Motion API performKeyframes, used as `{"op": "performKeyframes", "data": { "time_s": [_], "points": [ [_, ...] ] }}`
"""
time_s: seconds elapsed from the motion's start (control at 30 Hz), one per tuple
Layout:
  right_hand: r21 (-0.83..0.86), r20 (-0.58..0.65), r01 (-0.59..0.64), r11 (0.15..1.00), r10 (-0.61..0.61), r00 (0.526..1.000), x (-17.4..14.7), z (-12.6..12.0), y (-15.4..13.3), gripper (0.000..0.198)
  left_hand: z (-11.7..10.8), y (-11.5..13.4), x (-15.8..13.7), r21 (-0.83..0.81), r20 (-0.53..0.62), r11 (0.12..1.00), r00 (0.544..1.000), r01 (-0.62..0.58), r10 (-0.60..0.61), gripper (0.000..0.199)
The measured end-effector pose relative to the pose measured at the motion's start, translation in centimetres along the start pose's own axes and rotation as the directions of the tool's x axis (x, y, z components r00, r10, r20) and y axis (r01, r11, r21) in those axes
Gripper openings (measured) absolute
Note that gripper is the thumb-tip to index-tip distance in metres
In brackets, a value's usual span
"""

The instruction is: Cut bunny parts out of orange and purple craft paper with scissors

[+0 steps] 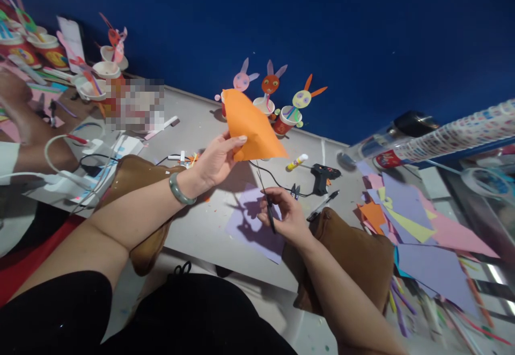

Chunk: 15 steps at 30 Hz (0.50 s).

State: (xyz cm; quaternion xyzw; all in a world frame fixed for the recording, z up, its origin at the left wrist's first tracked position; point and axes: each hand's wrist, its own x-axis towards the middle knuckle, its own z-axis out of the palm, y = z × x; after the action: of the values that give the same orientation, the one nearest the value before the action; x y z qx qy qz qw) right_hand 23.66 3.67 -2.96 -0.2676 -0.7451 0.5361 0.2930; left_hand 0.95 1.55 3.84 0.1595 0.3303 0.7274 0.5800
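My left hand (217, 156) pinches a sheet of orange paper (251, 127) by its lower left edge, thumb on top, and holds it up above the table. Black-handled scissors (270, 213) are in my right hand (287, 215), fingers around the handles and blades pointing up toward the paper. Blades and orange sheet look apart. Beneath my right hand a purple sheet (249, 221) lies on the table, with shadows of the hand and scissors on it.
Paper cups with bunny faces (282, 121) stand along the blue wall. A glue stick (296, 162), black glue gun (324, 178) and pen (323, 206) lie to the right. Coloured paper (406, 210) is heaped far right. Brown cushions (354, 258) flank my arms. Another person's arm (38, 124) rests at left.
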Motion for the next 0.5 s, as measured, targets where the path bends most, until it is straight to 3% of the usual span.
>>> {"op": "performKeyframes", "data": {
  "time_s": [0.2,0.37,0.5],
  "points": [
    [0.101,0.006,-0.111,0.989,0.111,0.994,0.1,0.0,-0.1,0.06,-0.7,-1.0,0.0,0.114,-0.028,0.993,0.999,-0.018,0.021,0.034],
    [0.086,0.02,-0.149,0.985,0.148,0.989,-0.1,0.2,0.0,0.059,-1.0,-2.0,0.0,0.123,0.058,0.991,0.997,-0.056,0.049,0.033],
    [0.099,0.025,-0.148,0.984,0.146,0.989,-0.2,0.5,-0.1,0.058,-1.2,-2.7,-0.2,0.16,0.108,0.985,0.993,-0.065,0.048,0.042]
  ]
}}
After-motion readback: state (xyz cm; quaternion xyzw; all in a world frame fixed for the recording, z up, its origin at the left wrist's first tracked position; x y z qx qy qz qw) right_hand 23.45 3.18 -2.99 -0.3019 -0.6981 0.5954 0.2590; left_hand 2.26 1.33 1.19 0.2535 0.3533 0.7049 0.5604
